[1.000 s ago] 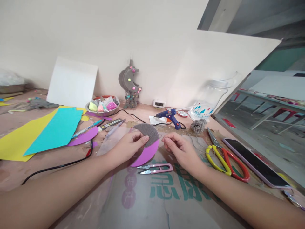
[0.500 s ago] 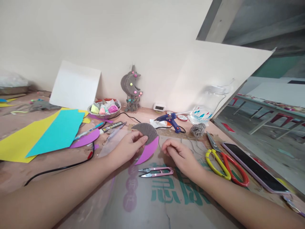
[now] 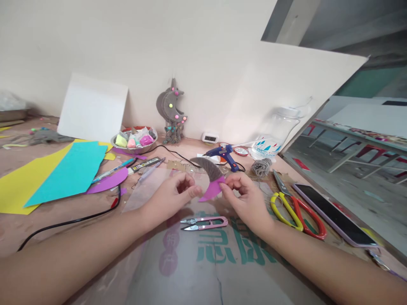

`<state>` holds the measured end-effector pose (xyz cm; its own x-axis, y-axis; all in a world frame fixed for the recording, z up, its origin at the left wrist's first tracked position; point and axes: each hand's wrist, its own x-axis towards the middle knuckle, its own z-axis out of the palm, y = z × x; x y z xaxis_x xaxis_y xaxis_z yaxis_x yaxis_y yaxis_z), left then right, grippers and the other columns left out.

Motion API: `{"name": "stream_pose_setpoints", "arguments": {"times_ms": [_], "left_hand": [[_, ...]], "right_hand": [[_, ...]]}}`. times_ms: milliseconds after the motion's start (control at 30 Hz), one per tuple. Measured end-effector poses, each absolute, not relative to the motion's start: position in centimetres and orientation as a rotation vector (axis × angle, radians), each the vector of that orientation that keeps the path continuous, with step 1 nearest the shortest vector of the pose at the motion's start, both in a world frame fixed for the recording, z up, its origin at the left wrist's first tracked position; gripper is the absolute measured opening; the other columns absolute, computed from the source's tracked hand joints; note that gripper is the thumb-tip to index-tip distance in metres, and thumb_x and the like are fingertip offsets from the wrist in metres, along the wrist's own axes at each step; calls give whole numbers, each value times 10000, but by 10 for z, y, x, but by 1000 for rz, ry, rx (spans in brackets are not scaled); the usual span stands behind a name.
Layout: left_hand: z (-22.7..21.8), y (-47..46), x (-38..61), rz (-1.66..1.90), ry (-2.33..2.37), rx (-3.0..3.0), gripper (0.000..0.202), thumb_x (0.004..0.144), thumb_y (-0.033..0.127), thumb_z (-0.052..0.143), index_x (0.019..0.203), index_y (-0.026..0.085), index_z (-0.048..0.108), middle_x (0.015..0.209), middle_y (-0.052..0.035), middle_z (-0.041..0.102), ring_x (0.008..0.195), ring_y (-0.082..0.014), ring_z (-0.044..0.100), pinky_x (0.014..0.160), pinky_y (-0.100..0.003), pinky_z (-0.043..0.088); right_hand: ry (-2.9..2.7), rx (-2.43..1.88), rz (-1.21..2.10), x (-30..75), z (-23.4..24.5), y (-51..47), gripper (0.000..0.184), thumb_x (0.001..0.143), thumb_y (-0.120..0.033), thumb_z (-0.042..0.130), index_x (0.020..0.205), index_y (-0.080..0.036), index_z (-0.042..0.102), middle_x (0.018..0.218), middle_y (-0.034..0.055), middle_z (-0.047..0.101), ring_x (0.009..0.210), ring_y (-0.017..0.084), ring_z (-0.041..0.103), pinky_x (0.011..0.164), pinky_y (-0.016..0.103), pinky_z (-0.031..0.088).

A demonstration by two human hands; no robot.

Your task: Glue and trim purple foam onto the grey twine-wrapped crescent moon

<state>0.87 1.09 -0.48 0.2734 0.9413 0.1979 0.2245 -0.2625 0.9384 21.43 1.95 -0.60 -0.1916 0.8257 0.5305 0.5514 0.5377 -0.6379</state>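
A crescent cutout (image 3: 211,191) of purple sheet, its upper part wound with grey yarn, is pinched at its right edge between the thumb and fingers of my right hand (image 3: 243,197). The wound tip points up and left. Just left of the crescent, my left hand (image 3: 178,192) holds nothing, its fingers curled and its thumb apart from them. Pink thread snips (image 3: 205,223) lie below both hands on a plastic sheet with green print. A ball of grey yarn (image 3: 261,167) rests beyond my right hand.
A blue glue gun (image 3: 223,156) stands behind the crescent. To the right lie scissors (image 3: 297,212) and a phone (image 3: 333,214). Yellow and turquoise sheets (image 3: 68,173), a bowl of clay (image 3: 135,140) and a black cord are at left. A decorated grey moon (image 3: 173,106) leans at the wall.
My left hand has let go of the crescent. My right hand has moved in and taken hold of its right edge, and the crescent has shifted right and turned. The view has shifted slightly.
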Motion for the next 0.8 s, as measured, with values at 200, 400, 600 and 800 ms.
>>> {"name": "stream_pose_setpoints", "arguments": {"times_ms": [200, 400, 600, 800], "left_hand": [[-6, 14, 4, 1012, 1090, 1679, 394, 869, 462, 362, 677, 167, 541, 688, -1, 531, 683, -140, 492, 622, -249, 379], [-5, 19, 5, 1017, 1222, 1609, 306, 851, 367, 422, 612, 177, 443, 584, 39, 444, 575, -114, 427, 532, -233, 314], [-4, 21, 5, 1087, 1311, 1731, 277, 851, 332, 423, 620, 181, 442, 595, 42, 438, 597, -120, 431, 545, -234, 298], [-4, 21, 4, 1168, 1237, 1754, 268, 865, 296, 387, 638, 184, 476, 639, 36, 482, 626, -121, 444, 575, -224, 318]], "right_hand": [[-2345, -854, -170, 220, -7, 19, 88, 840, -168, 499, 770, -209, 535, 685, 7, 600, 658, 137, 510, 660, 289, 362], [-2358, -947, -88, 217, -6, 17, 37, 859, -214, 492, 874, -199, 522, 753, 23, 591, 721, 149, 512, 686, 291, 371], [-2108, -1102, 221, 215, -7, 22, 118, 840, -287, 510, 896, -192, 466, 755, 14, 502, 680, 134, 470, 632, 267, 387], [-1972, -1211, 487, 216, -4, 33, 181, 865, -328, 465, 834, -179, 563, 812, 31, 594, 769, 152, 520, 716, 280, 403]]}}
